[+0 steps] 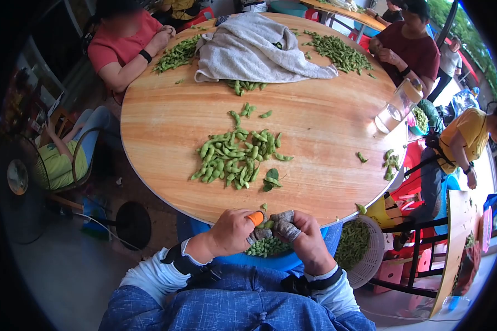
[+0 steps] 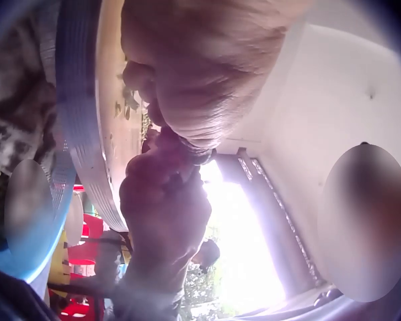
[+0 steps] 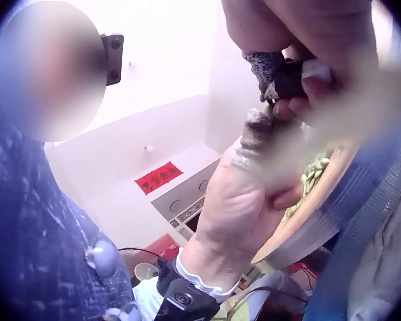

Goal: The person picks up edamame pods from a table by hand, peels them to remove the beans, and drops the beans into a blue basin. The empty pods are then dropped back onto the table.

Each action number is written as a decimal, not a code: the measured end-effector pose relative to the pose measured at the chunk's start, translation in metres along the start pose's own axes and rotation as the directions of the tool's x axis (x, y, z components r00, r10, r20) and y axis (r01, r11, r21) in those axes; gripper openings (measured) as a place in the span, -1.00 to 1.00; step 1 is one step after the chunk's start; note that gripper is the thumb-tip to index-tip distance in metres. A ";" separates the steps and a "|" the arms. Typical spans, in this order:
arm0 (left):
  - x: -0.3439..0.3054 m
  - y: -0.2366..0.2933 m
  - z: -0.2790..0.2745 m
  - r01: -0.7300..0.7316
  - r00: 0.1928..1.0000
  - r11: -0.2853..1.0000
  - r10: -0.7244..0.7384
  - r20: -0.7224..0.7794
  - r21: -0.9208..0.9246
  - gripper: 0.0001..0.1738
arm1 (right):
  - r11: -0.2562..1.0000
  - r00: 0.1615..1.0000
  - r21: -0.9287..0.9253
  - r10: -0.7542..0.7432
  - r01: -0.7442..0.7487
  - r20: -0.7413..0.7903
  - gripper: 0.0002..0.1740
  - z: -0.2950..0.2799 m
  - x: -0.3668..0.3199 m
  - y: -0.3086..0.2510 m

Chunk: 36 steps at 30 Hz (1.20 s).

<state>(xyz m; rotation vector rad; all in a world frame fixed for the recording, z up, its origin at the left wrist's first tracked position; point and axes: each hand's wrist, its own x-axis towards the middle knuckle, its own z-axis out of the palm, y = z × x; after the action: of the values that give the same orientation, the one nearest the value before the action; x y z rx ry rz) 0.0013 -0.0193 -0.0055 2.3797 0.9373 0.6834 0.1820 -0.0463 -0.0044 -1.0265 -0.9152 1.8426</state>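
Note:
Both hands meet over a blue basin (image 1: 281, 261) of shelled green beans (image 1: 266, 247) at the table's near edge. A green pod (image 1: 267, 224) is pinched between the left hand (image 1: 230, 234), which wears an orange cover (image 1: 255, 218) on its thumb, and the right hand (image 1: 310, 243). Grey wraps (image 1: 286, 226) cover fingers of the right hand. In the left wrist view the right hand (image 2: 162, 221) faces the left hand (image 2: 207, 67). The right wrist view shows the wrapped fingertips close together; the pod cannot be made out there.
On the round table (image 1: 165, 127) lie a heap of pods (image 1: 226, 157), a leaf (image 1: 271, 179), a grey towel (image 1: 248, 47) and a clear jug (image 1: 392, 113). A white basket (image 1: 376, 251) of pods stands right of the basin. Other people sit around the table.

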 end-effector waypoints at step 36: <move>0.000 0.005 0.006 0.435 0.829 -0.040 -0.372 0.417 -0.900 -0.82 | 0.937 0.972 0.308 -0.206 0.165 0.108 -0.75 -0.016 0.018 0.019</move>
<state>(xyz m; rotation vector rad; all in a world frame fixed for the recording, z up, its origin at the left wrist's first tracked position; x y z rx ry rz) 0.0076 -0.0236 -0.0072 0.7400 0.6818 0.6545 0.1850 -0.0351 -0.0330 -0.6113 -0.7567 1.8381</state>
